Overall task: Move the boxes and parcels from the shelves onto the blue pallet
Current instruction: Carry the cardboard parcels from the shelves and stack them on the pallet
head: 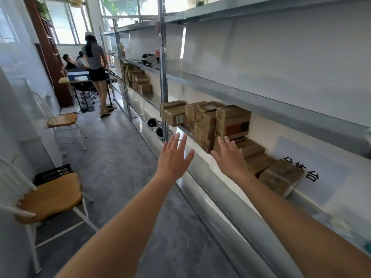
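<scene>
Both arms reach out — left hand [174, 155] and right hand [228, 155] spread, holding nothing. Stacked boxes [212, 121] sit on the shelf [230, 189] just beyond the fingertips — a chair [50, 197] stands off left.

Bright window [66, 21] daylight, perhaps overexposed; warped edges.

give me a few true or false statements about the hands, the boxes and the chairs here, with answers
1. Both hands, the left hand and the right hand, are open and hold nothing. True.
2. The brown cardboard boxes sit on the top shelf. False: they sit on a lower grey metal shelf; the shelf above them shows no boxes.
3. A white-framed chair with a wooden seat stands left of the aisle. True.
4. The left hand grips a box. False: it is in the air with fingers spread, touching none.
5. The blue pallet is beside the chair. False: no pallet shows.
</scene>
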